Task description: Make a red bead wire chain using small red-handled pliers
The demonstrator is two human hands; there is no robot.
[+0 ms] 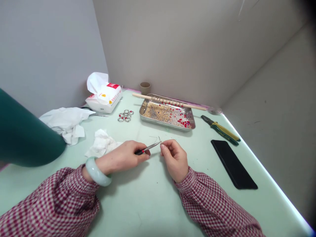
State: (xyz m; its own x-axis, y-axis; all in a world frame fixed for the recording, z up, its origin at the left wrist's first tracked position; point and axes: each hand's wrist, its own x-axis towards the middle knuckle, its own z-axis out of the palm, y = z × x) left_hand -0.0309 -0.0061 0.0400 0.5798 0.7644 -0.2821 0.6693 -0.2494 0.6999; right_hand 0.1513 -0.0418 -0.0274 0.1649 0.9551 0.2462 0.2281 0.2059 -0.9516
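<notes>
My left hand [125, 154], with a pale bangle at its wrist, is closed around a slim pointed metal tool [153, 145]. Its handle is black with a bit of red; the fingers hide too much to tell its kind. The tool's tip meets a tiny silvery piece with thin wire [160, 141] that my right hand [174, 158] pinches between thumb and forefinger. Fine wire ends stick out beyond the fingertips. Behind the hands lies a metal tray [168, 125] of gold, clear and red beads. Several small silvery rings with red beads [125, 116] lie left of it.
A wooden stick [195, 106] wound with beaded rings rests across the tray. Pliers [221, 130] and a black flat case [233, 164] lie right. A tissue pack [105, 98], crumpled tissues [102, 144], a small cup [145, 88] and a large green cylinder [27, 135] stand around; walls close off the back.
</notes>
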